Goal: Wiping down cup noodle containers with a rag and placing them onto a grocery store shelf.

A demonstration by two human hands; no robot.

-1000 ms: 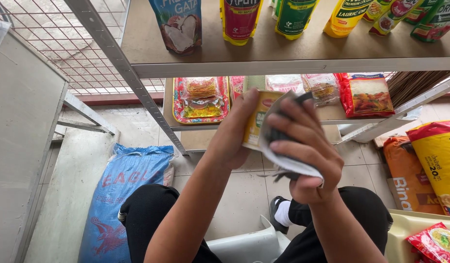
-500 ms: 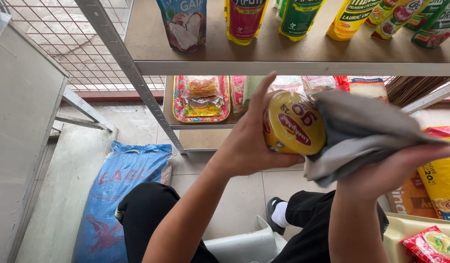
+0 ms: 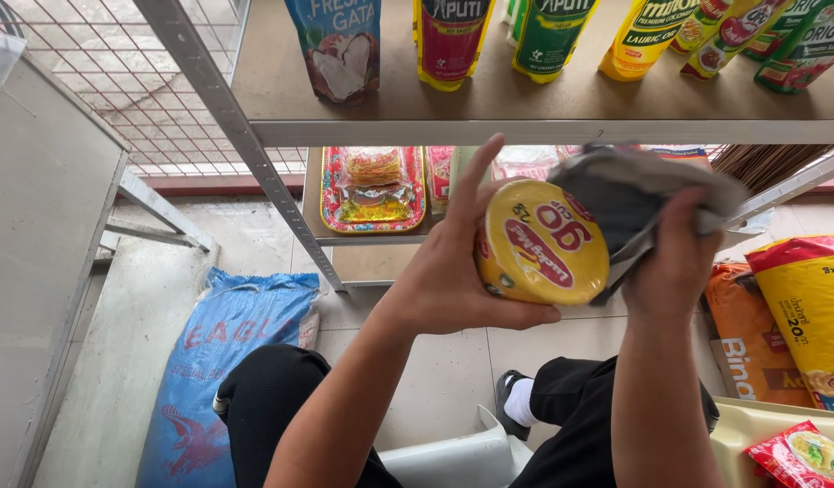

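Note:
My left hand (image 3: 453,271) grips a round yellow noodle cup (image 3: 541,242) with a yellow and red lid, tipped so the lid faces me. My right hand (image 3: 679,258) holds a crumpled grey cloth (image 3: 643,194) against the cup's right side. Both hands are raised in front of the metal shelf unit (image 3: 525,131), just below its upper board. My knees in black trousers show beneath.
Several pouches and bottles (image 3: 453,41) stand on the upper shelf. A lower shelf carries a red tray of packets (image 3: 374,190). A blue sack (image 3: 227,361) lies on the floor at left, yellow and orange bags (image 3: 805,307) at right, and a grey panel (image 3: 37,244) at far left.
The cup has turned from side-on to lid toward me. The cloth hand slid from covering the cup to its right side and now presses there again.

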